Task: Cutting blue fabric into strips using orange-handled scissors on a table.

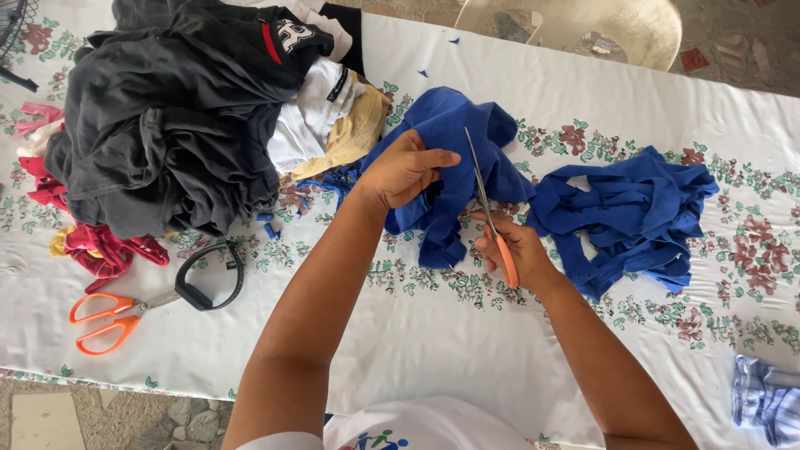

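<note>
My left hand (403, 170) grips a bunched piece of blue cloth (450, 133) lying on the flowered white tablecloth (433, 333). My right hand (512, 246) holds orange-handled scissors (486, 204), whose blades point up and away along the blue cloth just right of my left fingers. A second heap of cut blue cloth (633, 212) lies to the right of my right hand, apart from it.
A large pile of dark grey, white, yellow and red clothes (183, 117) fills the far left. Another pair of orange scissors (112, 318) and a black strap loop (212, 283) lie at the near left. Pale blue fabric (767, 404) sits at the right edge.
</note>
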